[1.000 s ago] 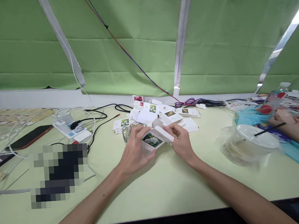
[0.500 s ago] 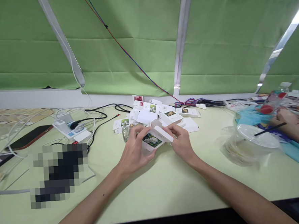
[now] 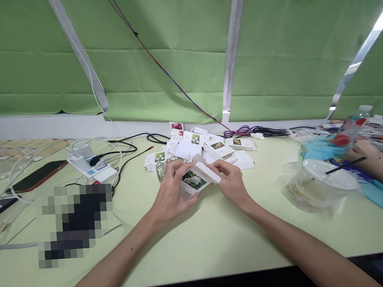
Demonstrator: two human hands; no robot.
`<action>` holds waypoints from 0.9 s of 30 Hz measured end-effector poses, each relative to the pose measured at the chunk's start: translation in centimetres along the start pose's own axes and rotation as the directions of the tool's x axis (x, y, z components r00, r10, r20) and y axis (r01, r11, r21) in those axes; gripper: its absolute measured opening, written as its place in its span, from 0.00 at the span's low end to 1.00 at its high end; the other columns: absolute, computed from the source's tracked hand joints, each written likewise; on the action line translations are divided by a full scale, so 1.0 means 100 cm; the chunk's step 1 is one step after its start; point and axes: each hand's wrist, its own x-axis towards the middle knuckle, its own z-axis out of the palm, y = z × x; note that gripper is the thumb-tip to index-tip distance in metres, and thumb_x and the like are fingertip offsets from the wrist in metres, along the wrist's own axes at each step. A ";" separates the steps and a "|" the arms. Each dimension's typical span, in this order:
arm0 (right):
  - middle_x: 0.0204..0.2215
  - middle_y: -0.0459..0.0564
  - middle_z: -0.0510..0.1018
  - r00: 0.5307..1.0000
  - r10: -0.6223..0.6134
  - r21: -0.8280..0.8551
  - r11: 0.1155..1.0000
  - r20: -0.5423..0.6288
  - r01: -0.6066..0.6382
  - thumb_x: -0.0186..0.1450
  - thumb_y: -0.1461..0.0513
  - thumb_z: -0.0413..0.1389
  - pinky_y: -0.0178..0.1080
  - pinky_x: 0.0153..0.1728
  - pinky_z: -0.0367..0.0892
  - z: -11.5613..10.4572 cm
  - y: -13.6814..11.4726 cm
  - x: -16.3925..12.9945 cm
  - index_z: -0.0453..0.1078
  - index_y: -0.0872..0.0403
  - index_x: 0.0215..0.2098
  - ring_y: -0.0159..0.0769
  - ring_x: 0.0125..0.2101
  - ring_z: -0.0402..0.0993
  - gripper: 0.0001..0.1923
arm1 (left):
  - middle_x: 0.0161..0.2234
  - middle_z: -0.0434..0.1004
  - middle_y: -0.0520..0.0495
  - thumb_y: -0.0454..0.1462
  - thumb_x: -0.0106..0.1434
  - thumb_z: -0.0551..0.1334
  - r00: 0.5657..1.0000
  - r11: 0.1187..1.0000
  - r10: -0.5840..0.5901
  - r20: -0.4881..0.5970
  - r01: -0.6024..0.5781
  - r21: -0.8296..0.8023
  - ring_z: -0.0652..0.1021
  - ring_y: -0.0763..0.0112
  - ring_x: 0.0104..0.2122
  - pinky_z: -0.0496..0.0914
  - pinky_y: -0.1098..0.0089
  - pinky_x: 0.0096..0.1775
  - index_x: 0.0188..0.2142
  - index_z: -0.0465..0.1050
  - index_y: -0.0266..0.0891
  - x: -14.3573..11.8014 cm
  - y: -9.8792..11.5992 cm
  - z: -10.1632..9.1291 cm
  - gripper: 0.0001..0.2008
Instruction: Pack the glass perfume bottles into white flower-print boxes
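Observation:
Held between both hands is a small white cardboard box [image 3: 196, 181] with a white-flower picture on its face and a flap standing up at its end. My left hand [image 3: 171, 192] is closed around its left side, thumb along the lower edge. My right hand [image 3: 232, 180] pinches the flap end on the right; some of its fingers are hidden behind the box. Just beyond lie a heap of similar white boxes [image 3: 188, 147] with flower pictures and small glass bottles [image 3: 161, 169], partly covered by my left hand.
A lidded plastic cup [image 3: 330, 176] with a black straw stands at the right, by blue plastic sheeting [image 3: 381, 203] and another person's arm [image 3: 369, 165]. On the left are a power strip [image 3: 93, 164], tangled cables, a phone [image 3: 37, 175] and a pixelated patch. Coiled wires [image 3: 242, 131] lie along the back.
Almost nothing differs. Both hands keep their hold on the box, with only a very slight shift of the fingers and flap.

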 end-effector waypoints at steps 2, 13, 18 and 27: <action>0.27 0.46 0.78 1.000 -0.002 -0.006 1.000 -0.001 0.002 0.67 0.53 0.58 0.35 0.34 0.67 0.000 0.000 0.000 0.75 0.54 0.29 0.34 0.30 0.72 0.14 | 0.54 0.59 0.39 0.35 0.57 0.68 1.000 1.000 0.009 -0.003 -0.009 -0.005 0.67 0.50 0.56 0.73 0.52 0.48 0.65 0.50 0.51 0.000 0.000 0.000 0.41; 0.29 0.48 0.81 0.999 -0.035 -0.046 0.998 -0.022 0.034 0.67 0.54 0.57 0.36 0.34 0.67 0.002 -0.003 -0.003 0.77 0.54 0.31 0.35 0.30 0.72 0.14 | 0.54 0.58 0.38 0.34 0.56 0.68 0.999 0.999 0.022 -0.025 -0.022 -0.026 0.66 0.50 0.58 0.72 0.52 0.49 0.64 0.49 0.49 0.001 0.000 0.001 0.41; 0.30 0.48 0.82 0.999 -0.033 -0.050 0.998 -0.041 0.031 0.67 0.53 0.58 0.37 0.35 0.67 0.002 -0.002 -0.004 0.78 0.54 0.33 0.36 0.31 0.73 0.14 | 0.54 0.59 0.38 0.33 0.56 0.69 0.999 0.999 0.029 -0.044 -0.030 -0.027 0.66 0.50 0.58 0.72 0.53 0.49 0.64 0.49 0.48 0.001 0.001 0.002 0.42; 0.31 0.49 0.82 0.999 -0.018 -0.047 0.999 -0.040 0.016 0.69 0.51 0.55 0.37 0.35 0.70 0.003 -0.001 -0.004 0.79 0.54 0.35 0.37 0.32 0.75 0.17 | 0.54 0.59 0.39 0.34 0.55 0.69 0.998 0.999 0.043 -0.052 -0.044 -0.030 0.67 0.52 0.56 0.72 0.53 0.49 0.63 0.48 0.49 0.002 0.002 0.001 0.42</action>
